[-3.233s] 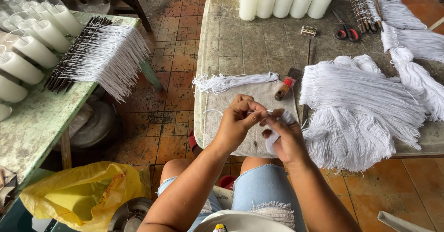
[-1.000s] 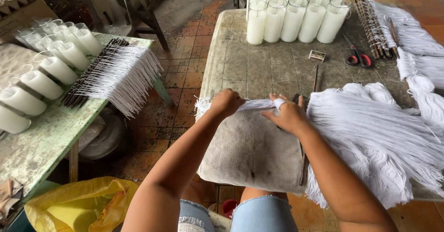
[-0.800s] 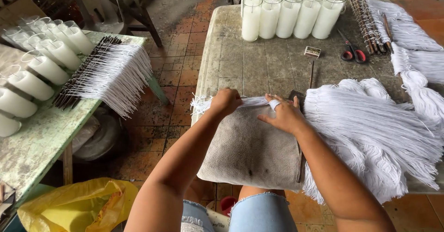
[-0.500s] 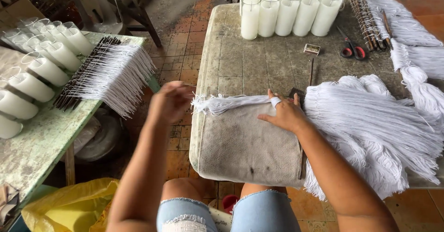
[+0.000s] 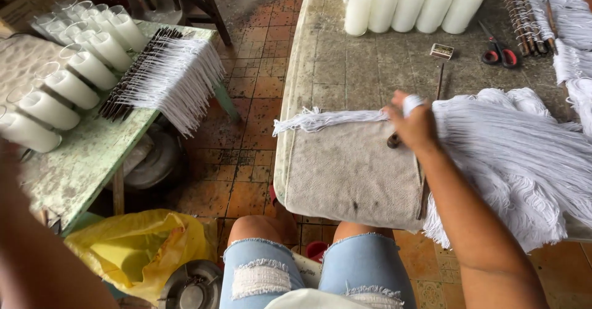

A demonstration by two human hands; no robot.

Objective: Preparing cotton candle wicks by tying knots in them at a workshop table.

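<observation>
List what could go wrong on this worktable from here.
1. The right hand rests by the big pile of white strings; loose strands could snag and tangle.
2. The small string bundle lies at the table edge and might slip off.
3. The glass candles stand crowded; a careless reach could topple them.

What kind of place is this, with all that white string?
Probably a small candle-making workshop. Tall clear glasses filled with white wax stand in rows on the worn stone-topped table, big heaps of white cotton wick strings lie beside the right hand, and more cut wicks hang from dark sticks on the green side table.
</observation>
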